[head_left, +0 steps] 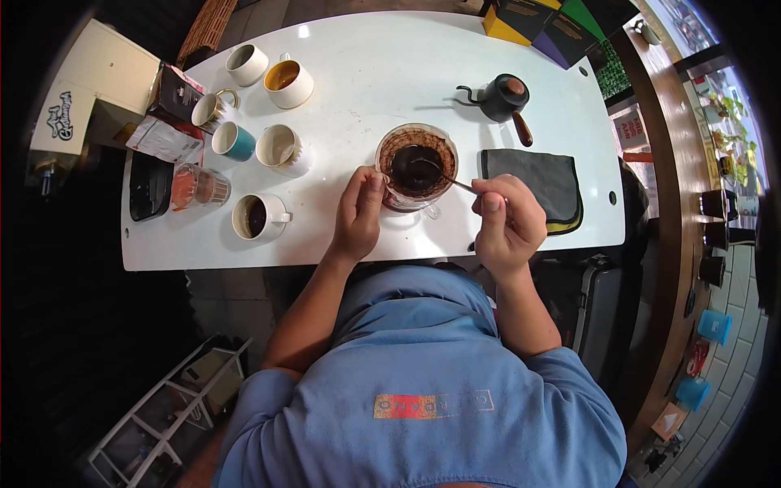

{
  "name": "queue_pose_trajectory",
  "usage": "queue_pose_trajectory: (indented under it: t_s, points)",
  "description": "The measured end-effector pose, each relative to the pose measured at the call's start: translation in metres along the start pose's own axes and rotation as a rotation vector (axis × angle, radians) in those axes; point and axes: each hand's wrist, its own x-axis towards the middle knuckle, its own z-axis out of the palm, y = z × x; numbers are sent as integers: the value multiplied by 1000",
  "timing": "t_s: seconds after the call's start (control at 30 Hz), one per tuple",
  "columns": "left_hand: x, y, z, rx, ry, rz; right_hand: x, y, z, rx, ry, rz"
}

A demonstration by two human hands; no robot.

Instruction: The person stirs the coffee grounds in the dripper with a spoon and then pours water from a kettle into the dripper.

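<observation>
Near the table's front edge stands a round glass vessel (447,146) with a small clear handle. Dark brown wet stuff, which looks like coffee grounds (412,167), coats its inside wall and bottom. My left hand (359,213) is closed on the vessel's left rim, thumb on top. Pinched in my right hand (508,218) is a metal spoon (460,185), slanting down to the left with its bowl end in the dark contents. A white mug (273,221) with dark liquid sits left of my left hand.
Several cups, among them a teal cup (233,141) and a yellow-lined mug (294,91), stand at the left beside a ribbed glass (210,188) and a silver bag (165,140). A black gooseneck kettle (505,101) and a folded grey cloth (533,183) occupy the right side.
</observation>
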Motion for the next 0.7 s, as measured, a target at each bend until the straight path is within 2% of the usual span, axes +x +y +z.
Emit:
queue_pose_trajectory:
  t_s: [0.33, 0.4, 0.6, 0.7]
  points:
    - [1, -1, -2, -2, -13, -17, -5, 3, 10, -170, -181, -151]
    - [2, 1, -4, 15, -74, -14, -3, 2, 11, -260, -195, -172]
    - [2, 1, -4, -9, -75, -34, -5, 3, 11, -253, -27, -122]
    - [2, -4, -6, -34, -61, -26, -4, 6, 13, -272, -24, -98]
